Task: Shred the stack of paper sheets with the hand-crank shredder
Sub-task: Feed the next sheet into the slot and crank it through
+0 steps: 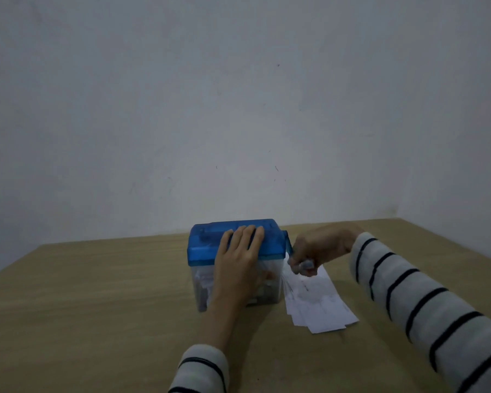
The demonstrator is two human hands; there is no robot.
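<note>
A small hand-crank shredder with a blue translucent plastic lid and clear bin (234, 265) stands mid-table on the tan wooden table (97, 293), looking light enough to slide. The left hand (238, 256) presses flat, fingers straight, on its lid, while the right hand (315, 251) curls around the blue crank handle (289, 245). Just right of the bin lies the fanned stack of thin white paper sheets (318, 302), flimsy and best lifted by an edge.

1. Left hand (240, 251) lies flat, fingers straight and together, pointing toward 12 o'clock.
2. Right hand (313, 252), at 3 o'clock of it, has fingers curled in a grip.
3. Both forearms wear striped sleeves.
</note>
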